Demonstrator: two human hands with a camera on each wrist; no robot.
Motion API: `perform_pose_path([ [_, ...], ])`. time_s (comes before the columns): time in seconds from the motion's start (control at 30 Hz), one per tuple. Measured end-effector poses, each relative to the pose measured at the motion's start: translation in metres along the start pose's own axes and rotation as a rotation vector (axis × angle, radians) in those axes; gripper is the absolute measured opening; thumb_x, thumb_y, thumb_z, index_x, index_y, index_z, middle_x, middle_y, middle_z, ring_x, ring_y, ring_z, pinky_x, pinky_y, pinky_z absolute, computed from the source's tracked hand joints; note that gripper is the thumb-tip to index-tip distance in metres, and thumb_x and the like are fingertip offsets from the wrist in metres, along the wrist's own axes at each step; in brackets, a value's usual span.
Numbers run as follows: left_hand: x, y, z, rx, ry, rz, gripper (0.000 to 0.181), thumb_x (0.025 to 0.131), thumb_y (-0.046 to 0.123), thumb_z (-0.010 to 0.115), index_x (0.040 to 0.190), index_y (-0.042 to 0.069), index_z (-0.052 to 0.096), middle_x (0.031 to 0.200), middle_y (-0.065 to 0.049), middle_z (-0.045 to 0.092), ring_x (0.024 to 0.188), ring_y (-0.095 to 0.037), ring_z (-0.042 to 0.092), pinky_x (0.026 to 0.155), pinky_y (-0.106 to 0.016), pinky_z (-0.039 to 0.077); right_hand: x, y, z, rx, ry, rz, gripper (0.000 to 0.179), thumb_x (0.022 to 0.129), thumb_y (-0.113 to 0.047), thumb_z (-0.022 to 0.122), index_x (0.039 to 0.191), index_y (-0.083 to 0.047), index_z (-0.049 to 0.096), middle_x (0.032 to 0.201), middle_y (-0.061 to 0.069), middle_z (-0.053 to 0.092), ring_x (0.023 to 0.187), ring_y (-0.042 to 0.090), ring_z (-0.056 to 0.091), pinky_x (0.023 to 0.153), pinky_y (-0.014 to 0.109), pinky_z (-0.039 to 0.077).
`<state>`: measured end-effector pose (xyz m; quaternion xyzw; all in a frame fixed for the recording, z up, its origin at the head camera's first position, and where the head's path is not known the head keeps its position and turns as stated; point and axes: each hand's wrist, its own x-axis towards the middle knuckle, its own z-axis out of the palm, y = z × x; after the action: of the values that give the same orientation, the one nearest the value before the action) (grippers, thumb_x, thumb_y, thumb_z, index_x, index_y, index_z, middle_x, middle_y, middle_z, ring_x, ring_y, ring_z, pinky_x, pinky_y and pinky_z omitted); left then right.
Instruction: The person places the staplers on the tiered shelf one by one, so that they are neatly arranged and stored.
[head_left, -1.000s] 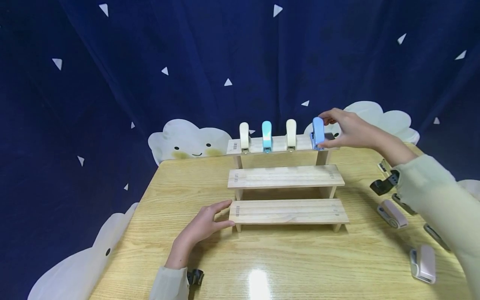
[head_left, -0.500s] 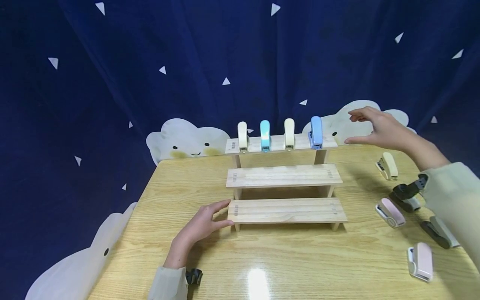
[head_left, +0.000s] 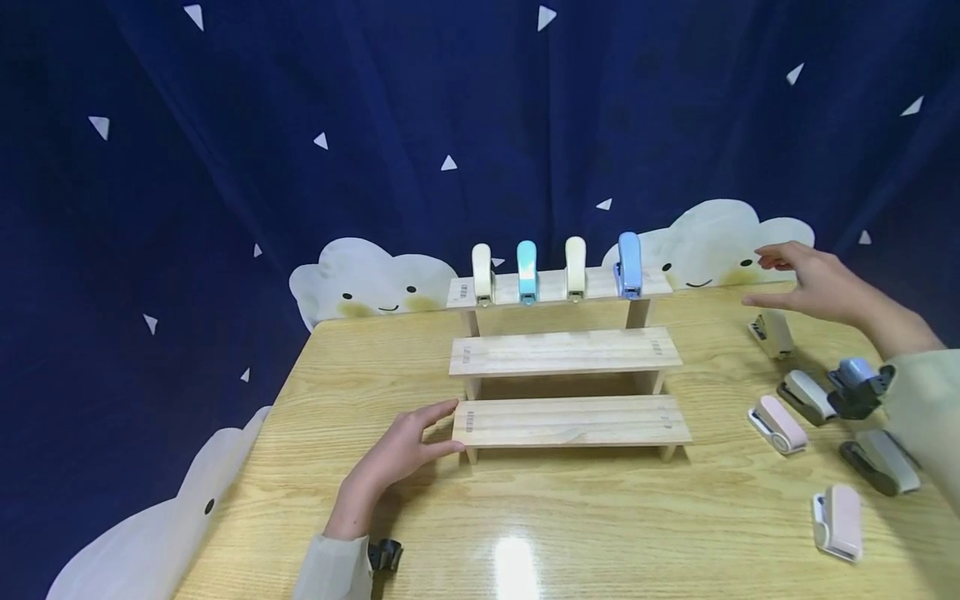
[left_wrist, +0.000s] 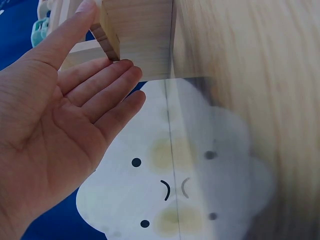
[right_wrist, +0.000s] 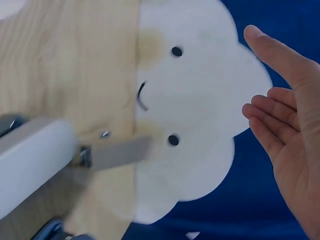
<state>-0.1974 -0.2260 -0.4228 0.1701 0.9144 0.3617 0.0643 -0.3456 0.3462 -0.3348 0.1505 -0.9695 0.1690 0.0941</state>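
Note:
A three-tier wooden stand (head_left: 562,421) stands mid-table. My left hand (head_left: 401,446) holds the left end of its lowest board, thumb at the front corner and fingertips at the back one. Along the top tier stand a cream stapler (head_left: 482,271), a turquoise stapler (head_left: 527,268), a pale yellow stapler (head_left: 575,265) and a blue stapler (head_left: 630,260), all upright. At the back right my right hand (head_left: 825,287) hovers with thumb and fingers apart, holding nothing. Just below it lies a cream stapler (head_left: 774,337), partly hidden by the hand in the head view.
More staplers lie on the table's right: a pink one (head_left: 780,425), another pink one (head_left: 838,523), a grey one (head_left: 806,396), a larger grey one (head_left: 885,462) and a blue one (head_left: 855,371) partly behind the wrist strap. A dark blue curtain (head_left: 420,83) hangs behind the table.
My right hand has let go of the blue stapler on the top tier and moved right, over the cream stapler. My left hand has stayed at the lowest board.

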Motion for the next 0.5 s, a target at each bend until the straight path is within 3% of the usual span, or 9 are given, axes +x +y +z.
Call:
perform_pose_path([
  [0.17,0.0,-0.001,0.0,-0.005,-0.001,0.0,0.073,0.087,0.039,0.072,0.148,0.009,0.044,0.152,-0.01,0.046,0.14,-0.032,0.045,0.116,-0.049,0.04,-0.006,0.023,0.009,-0.017,-0.028,0.009,0.081,0.079,-0.038,0.081,0.134,0.009,0.043,0.123,0.033,0.053,0.112,0.047,0.051,0.091,0.064,0.044],
  [0.5,0.001,-0.002,0.001,-0.014,-0.006,-0.002,0.074,0.087,0.039,0.072,0.148,0.008,0.043,0.152,-0.01,0.045,0.14,-0.032,0.045,0.116,-0.049,0.039,-0.011,0.059,0.029,-0.073,-0.17,0.045,0.092,0.077,-0.039,0.081,0.133,0.019,0.038,0.123,0.041,0.05,0.111,0.052,0.051,0.092,0.067,0.044],
])
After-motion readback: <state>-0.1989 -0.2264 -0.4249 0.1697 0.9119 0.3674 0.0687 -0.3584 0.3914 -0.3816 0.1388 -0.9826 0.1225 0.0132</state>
